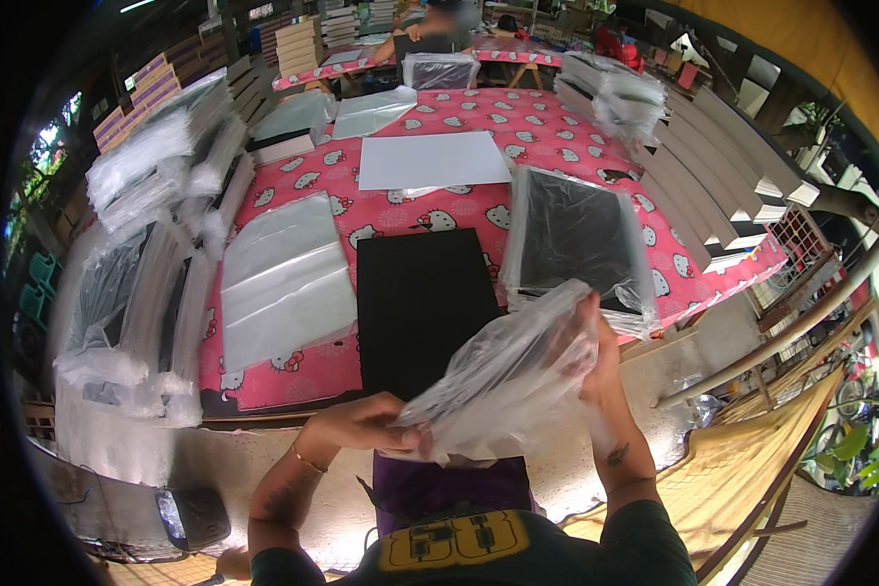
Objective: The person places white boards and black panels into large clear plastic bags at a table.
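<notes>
both hands, left hand (366, 426) and right hand (596, 356), grip clear plastic bag (503, 381)

A flat black rectangular board (422, 303) lies on the pink patterned tablecloth (547, 127) straight ahead, with a white paper sheet (432, 159) behind it, a stack of clear plastic bags (283, 278) to its left and a plastic-wrapped black board (576, 239) to its right. The crumpled clear plastic bag (503, 376) sits between the left hand (366, 425) and right hand (596, 356), before the black board's near edge. Stacks of bagged boards (156, 166) line the table's left side.
</notes>
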Tool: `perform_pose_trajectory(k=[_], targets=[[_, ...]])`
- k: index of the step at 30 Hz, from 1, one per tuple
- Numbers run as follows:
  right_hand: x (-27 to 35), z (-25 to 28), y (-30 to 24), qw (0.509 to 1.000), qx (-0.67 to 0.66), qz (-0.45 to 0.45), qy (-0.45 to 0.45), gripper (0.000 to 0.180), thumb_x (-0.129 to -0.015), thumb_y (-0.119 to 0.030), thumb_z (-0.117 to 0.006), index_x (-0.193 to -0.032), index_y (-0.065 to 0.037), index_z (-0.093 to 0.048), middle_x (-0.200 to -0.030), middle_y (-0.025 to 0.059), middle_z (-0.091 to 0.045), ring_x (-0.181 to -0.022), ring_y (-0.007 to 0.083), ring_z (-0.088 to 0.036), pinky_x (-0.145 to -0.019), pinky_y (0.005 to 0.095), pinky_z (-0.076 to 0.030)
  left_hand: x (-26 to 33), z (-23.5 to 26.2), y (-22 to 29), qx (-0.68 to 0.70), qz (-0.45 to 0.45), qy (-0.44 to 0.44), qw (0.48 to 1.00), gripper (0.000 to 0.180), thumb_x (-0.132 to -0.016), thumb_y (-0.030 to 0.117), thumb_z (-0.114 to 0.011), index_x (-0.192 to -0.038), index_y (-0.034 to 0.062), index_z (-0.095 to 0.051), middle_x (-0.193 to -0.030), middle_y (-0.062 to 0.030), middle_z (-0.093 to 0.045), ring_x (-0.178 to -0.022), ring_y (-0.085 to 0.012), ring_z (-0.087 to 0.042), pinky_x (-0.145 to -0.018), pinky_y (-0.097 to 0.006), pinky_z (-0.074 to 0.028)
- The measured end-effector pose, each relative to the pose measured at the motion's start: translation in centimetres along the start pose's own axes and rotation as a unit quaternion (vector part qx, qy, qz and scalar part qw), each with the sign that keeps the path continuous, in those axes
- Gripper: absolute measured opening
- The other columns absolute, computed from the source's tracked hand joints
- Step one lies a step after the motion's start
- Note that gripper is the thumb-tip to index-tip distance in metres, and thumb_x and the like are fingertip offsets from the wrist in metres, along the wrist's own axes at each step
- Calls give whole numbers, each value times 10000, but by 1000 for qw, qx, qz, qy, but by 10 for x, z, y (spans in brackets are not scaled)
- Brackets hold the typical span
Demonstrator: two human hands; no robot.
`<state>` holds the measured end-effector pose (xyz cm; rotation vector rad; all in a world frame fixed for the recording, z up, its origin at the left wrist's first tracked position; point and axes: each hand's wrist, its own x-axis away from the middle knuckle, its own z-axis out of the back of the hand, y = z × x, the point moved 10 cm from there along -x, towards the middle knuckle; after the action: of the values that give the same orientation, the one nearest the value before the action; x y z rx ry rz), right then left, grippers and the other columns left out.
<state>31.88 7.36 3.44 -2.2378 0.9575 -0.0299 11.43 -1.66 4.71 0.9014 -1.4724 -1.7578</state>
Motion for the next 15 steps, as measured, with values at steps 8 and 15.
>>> perform_pose_trajectory(k=[8, 15], targets=[[29, -2, 54, 885, 356, -85, -288, 266, -881, -197, -634, -1050, 7, -612, -894, 96, -671, -790, 147, -631, -676, 256, -499, 5, -26, -13, 143, -52, -156, 976, 429, -945, 395, -521, -1099, 1, -597, -923, -123, -677, -797, -221, -653, -674, -366, -529], [50, 33, 61, 963, 207, -108, -135, 325, -885, -303, -617, -939, 15, -664, -860, 120, -657, -775, 227, -614, -708, 387, -493, 33, 33, -43, 268, -21, 125, 955, 282, -884, 247, -651, -1020, 0, -653, -926, -111, -676, -857, -223, -661, -748, -336, -539]])
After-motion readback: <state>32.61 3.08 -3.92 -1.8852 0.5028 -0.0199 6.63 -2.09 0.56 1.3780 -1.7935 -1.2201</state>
